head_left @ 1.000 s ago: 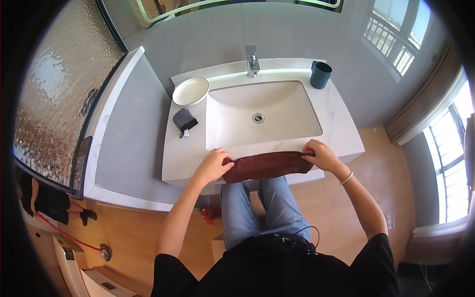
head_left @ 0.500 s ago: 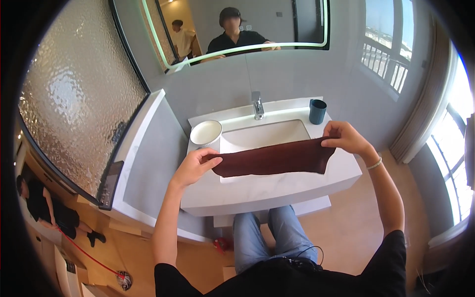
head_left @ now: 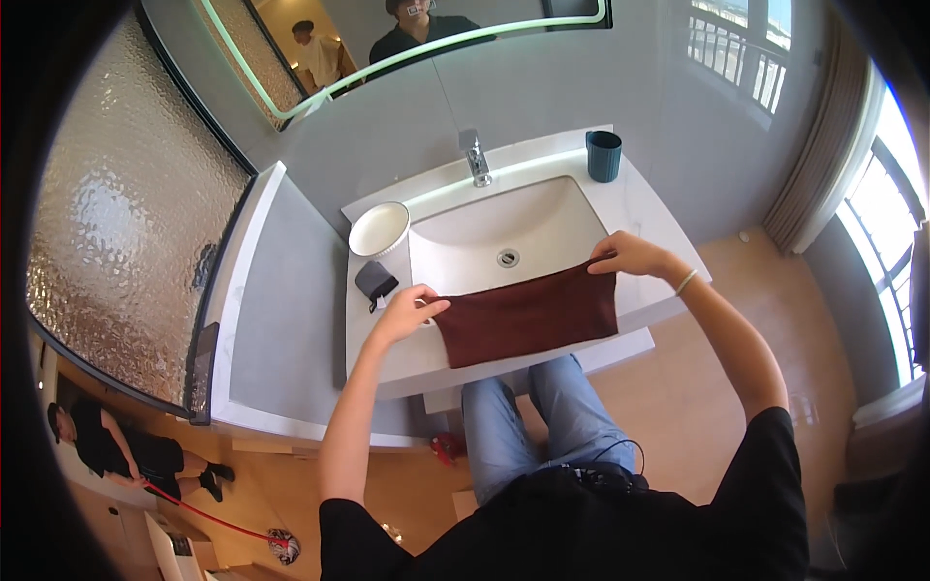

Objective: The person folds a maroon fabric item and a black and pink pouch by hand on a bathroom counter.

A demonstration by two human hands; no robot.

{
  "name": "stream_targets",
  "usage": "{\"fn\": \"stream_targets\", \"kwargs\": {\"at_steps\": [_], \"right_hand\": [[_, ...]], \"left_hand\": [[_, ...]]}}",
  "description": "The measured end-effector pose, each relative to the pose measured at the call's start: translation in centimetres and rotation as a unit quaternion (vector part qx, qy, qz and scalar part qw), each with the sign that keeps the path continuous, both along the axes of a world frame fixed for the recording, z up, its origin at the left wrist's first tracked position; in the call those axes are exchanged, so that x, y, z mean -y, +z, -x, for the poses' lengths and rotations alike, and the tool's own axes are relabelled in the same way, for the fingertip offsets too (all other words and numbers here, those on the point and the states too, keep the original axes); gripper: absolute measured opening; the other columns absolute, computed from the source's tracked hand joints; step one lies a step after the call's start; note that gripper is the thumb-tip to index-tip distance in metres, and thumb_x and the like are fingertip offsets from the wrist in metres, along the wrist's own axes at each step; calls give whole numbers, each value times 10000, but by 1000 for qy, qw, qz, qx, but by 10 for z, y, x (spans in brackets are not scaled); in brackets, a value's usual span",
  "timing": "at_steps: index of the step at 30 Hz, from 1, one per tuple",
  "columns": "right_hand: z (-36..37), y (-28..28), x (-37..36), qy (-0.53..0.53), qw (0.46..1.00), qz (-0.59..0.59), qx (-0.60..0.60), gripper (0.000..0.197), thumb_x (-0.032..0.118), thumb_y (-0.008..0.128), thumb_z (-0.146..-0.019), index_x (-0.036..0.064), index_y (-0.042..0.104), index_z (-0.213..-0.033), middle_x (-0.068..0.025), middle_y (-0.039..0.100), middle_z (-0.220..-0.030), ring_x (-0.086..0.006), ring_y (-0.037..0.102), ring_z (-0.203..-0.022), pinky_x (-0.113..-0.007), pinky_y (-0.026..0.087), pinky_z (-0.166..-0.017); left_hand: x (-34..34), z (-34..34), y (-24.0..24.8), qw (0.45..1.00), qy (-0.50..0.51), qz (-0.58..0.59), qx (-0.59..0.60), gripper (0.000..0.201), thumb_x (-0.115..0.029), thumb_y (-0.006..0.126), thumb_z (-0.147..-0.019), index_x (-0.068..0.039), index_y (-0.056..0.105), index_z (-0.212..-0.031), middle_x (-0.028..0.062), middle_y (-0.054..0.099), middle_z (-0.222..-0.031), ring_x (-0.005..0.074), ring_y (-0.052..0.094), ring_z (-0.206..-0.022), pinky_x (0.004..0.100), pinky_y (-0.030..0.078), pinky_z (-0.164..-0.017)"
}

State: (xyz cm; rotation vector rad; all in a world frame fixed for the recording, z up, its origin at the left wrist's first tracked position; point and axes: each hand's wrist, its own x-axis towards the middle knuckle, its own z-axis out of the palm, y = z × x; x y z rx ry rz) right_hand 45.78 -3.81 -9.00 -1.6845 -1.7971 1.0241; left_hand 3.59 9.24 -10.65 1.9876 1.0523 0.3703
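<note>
A dark maroon cloth (head_left: pixel 531 318) hangs stretched between my hands over the front edge of the washbasin counter. My left hand (head_left: pixel 407 315) pinches its upper left corner, and my right hand (head_left: pixel 630 259) pinches the upper right one. Behind the cloth lies the white sink basin (head_left: pixel 562 208), with a round drain (head_left: pixel 508 258) at its bottom. To the left on the counter, a small dark grey cloth-like item (head_left: pixel 376 281) lies close to my left hand, below a white bowl (head_left: pixel 380 229).
A chrome faucet (head_left: pixel 477 160) stands behind the basin, and a dark teal mug (head_left: pixel 603 157) at the back right of the counter (head_left: pixel 659 218). A low partition wall (head_left: pixel 281 300) borders the left side. At the lower left, another person (head_left: pixel 131 445) holds a red-handled mop (head_left: pixel 283 545).
The cloth has come nearer to me and hangs lower, uncovering the drain and the dark grey item. My view has tilted down. The other person's mop has shifted.
</note>
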Motion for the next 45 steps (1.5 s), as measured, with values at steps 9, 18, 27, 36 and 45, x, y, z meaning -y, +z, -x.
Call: {"fn": "stream_targets", "kwargs": {"at_steps": [9, 18, 27, 36, 45], "right_hand": [[6, -26, 9, -21, 982, -186, 27, 167, 117, 730, -838, 3, 730, -960, -137, 680, -934, -292, 659, -848, -354, 538, -756], [32, -72, 103, 59, 910, -368, 180, 135, 68, 779, -747, 88, 742, -875, -20, 649, -958, -222, 627, -939, -367, 533, -796], [30, -53, 81, 14, 921, -365, 135, 94, 46, 739, -803, 44, 688, -883, -55, 660, -908, -260, 637, -874, -373, 529, -760], [16, 64, 26, -72, 951, -301, 14, 148, 69, 665, -923, -57, 678, -1001, -108, 717, -904, -174, 668, -796, -306, 543, -792], [17, 101, 50, -43, 950, -309, -3, 127, 51, 663, -910, -51, 689, -981, -113, 702, -824, -155, 652, -726, -282, 536, -742]], "left_hand": [[19, -12, 1, 989, -2, -146, -23, 223, -192, 757, -875, 12, 671, -901, 76, 674, -875, 197, 629, -739, 303, 499, -690], [101, 28, -58, 906, -136, -401, -13, 132, -119, 787, -755, -81, 700, -847, 19, 622, -918, 222, 605, -905, 363, 494, -799], [84, 21, -48, 912, -38, -409, 0, 101, -98, 741, -827, -65, 691, -908, 29, 642, -922, 226, 625, -905, 366, 497, -812], [23, 2, 59, 949, 125, -156, 245, 153, -125, 683, -947, 7, 658, -1021, 45, 695, -854, 95, 643, -762, 249, 504, -703], [39, 24, 84, 953, 92, -179, 226, 153, -114, 700, -931, 7, 653, -1014, 41, 690, -837, 104, 652, -769, 251, 502, -684]]}}
